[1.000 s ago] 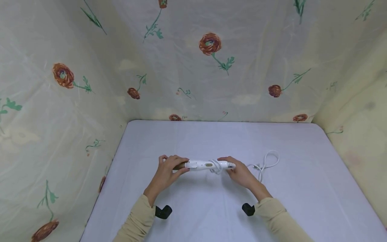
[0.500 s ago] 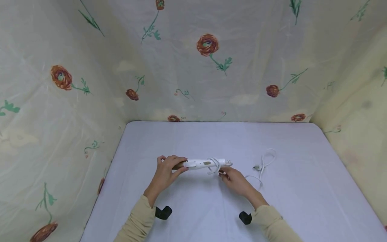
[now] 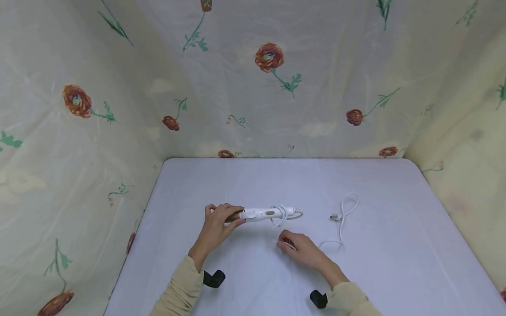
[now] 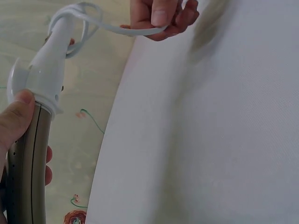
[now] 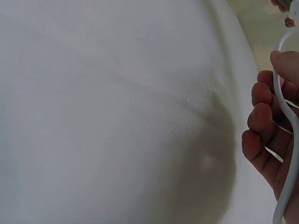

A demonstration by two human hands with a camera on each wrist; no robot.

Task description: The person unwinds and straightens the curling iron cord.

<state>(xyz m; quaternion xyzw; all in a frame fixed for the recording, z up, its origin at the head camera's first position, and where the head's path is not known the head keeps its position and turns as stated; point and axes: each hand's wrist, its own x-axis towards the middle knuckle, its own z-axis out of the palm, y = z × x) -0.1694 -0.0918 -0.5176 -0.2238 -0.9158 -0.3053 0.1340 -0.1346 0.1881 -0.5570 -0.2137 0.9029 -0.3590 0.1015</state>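
Observation:
In the head view my left hand [image 3: 218, 224] grips the bronze-brown barrel of a curling iron [image 3: 257, 214], held level above the table. Its white handle [image 4: 49, 65] points right, and white cord [image 4: 131, 31] is looped around the handle's end. My right hand [image 3: 300, 251] is lower and to the right, pinching this cord between thumb and fingers. The right wrist view shows the cord [image 5: 295, 140] running across the palm and curled fingers. From the handle to the right hand, a stretch of cord hangs in a slight bow in the left wrist view.
The cord's far end lies on the white-covered table [image 3: 253, 184] to the right, with a loop and a plug [image 3: 335, 217]. Flower-printed curtains [image 3: 300, 123] stand behind and on both sides. Black wrist mounts [image 3: 215, 278] stick out from both sleeves.
My right hand has left the handle's end, taken the cord and drawn it down toward me, partly unwinding it. The plug end on the table has shifted. The left hand stays nearly still.

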